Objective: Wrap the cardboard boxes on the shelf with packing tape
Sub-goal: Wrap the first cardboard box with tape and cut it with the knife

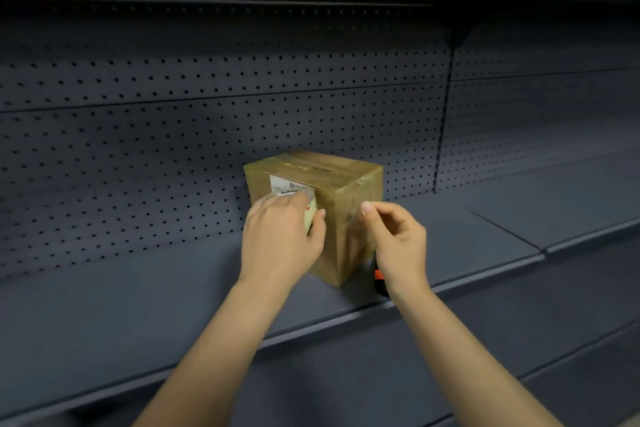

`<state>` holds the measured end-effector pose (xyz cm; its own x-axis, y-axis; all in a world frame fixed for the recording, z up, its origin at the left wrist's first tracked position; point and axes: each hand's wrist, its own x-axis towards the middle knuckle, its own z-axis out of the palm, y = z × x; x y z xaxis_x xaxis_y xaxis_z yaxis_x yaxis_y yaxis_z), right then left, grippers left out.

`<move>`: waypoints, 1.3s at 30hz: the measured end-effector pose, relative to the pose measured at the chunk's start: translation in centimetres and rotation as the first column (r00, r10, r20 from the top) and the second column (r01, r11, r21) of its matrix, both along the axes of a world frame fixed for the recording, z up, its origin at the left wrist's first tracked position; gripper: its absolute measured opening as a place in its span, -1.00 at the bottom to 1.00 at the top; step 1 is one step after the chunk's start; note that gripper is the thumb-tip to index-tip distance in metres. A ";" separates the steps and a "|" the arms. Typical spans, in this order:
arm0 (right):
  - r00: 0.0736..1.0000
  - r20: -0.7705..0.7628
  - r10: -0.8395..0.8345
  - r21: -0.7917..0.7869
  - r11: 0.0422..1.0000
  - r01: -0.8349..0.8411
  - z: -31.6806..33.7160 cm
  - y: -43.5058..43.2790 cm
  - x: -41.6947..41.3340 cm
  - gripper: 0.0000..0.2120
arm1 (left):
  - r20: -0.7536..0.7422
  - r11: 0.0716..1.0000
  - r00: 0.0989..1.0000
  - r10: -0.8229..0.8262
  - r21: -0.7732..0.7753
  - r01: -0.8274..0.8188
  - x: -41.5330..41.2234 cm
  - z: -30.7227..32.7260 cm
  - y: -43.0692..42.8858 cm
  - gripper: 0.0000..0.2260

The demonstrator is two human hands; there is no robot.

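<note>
A brown cardboard box (332, 180) with a white barcode label stands on the dark grey shelf (138, 288), one corner turned toward me. My left hand (280, 236) grips a roll of clear packing tape (310, 210) against the box's left face. My right hand (398, 239) pinches the free end of the tape in front of the box's right face. A clear strip runs between the two hands across the near corner. Glossy tape shows over the box's top and sides.
A black and orange tool (380, 279), partly hidden by my right wrist, lies on the shelf just right of the box. A perforated back panel (173, 135) rises behind. A lower shelf (450, 357) runs along the front.
</note>
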<state>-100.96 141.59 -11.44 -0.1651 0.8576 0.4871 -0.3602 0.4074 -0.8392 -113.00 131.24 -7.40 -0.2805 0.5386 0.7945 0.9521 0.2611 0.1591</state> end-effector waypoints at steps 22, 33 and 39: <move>0.988 0.011 0.157 0.132 0.979 -0.157 -0.6 2.0 -0.3 -0.97 | 0.058 0.986 0.985 0.161 0.041 -0.163 2.3 -0.6 -1.1 -0.82; 0.997 0.031 0.078 0.126 0.989 -0.081 -0.3 2.1 -1.1 -0.98 | 0.015 0.985 0.986 0.169 0.040 -0.169 1.6 0.1 -0.4 -0.83; 0.997 0.070 0.016 0.139 0.990 -0.025 0.0 1.9 -1.5 -0.96 | 0.004 0.983 0.985 0.175 0.056 -0.175 1.2 0.0 -0.2 -0.83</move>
<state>-102.42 143.49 -11.39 -0.2192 0.7777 0.5892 -0.3133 0.5158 -0.7974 -111.84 131.05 -7.36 -0.3658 0.4361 0.8222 0.8927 0.4142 0.1774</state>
